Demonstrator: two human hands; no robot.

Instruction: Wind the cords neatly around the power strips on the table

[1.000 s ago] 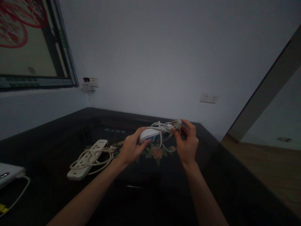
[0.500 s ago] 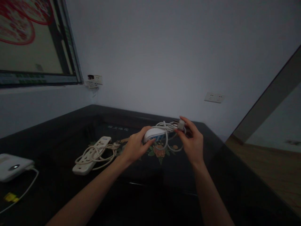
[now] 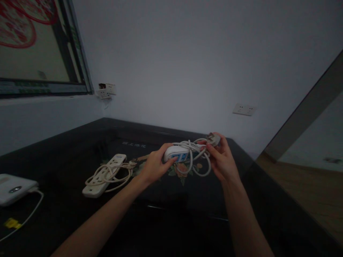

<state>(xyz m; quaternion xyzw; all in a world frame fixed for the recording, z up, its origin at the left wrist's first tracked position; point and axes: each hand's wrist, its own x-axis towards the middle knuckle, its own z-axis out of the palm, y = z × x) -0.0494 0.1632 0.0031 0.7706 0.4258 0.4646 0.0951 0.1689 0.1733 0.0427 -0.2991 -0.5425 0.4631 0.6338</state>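
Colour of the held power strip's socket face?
Blue socket face on a white power strip; best seen in the head view.

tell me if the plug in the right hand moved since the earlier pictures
Yes, slightly rightward: in the view, the plug now sits closer to the wall socket on the right.

I count two hands, one left hand (image 3: pixel 157 162) and one right hand (image 3: pixel 225 157). Power strips number two: one held strip (image 3: pixel 168 152) and one tabletop strip (image 3: pixel 115 162). Each has one cord, making two, and one plug, also two: a grey plug (image 3: pixel 214 140) and a cream plug (image 3: pixel 132 164). There is one dark table (image 3: pixel 171 228), one white box (image 3: pixel 16 191) with one thin cable (image 3: pixel 34 211) and one yellow tag (image 3: pixel 13 223). Around me: one window (image 3: pixel 50 53), two groups of wall sockets, at the left corner (image 3: pixel 110 89) and right (image 3: pixel 244 109).
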